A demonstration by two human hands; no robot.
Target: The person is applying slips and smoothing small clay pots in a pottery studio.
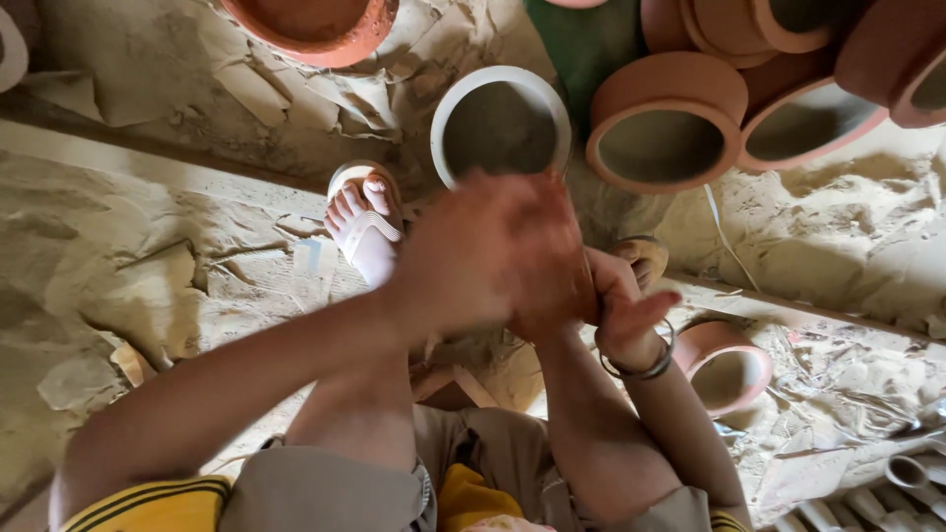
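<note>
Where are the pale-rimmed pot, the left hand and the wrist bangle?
pale-rimmed pot (448, 99): head view, left rim.
left hand (483, 251): head view, back of hand.
wrist bangle (645, 371): head view, lower edge.

Between the left hand (483, 251) and right hand (621, 305) sits a terracotta piece (562, 286) — matt, reddish-brown fired or drying clay, blurred so its texture cannot be told. Just beyond the hands stands a pale grey ring mould (501, 123), smooth-rimmed and dull, dusty inside. Further right of it lie clay pots (670, 123), unglazed orange earthenware, smooth but chalky. Around the right wrist runs a thin metal bangle (645, 369) with a faint sheen. The floor (148, 266) under everything is dry, cracked mud — rough, flaky, powdery. Below the hands, trousers (335, 488) of soft grey-brown cloth
</note>
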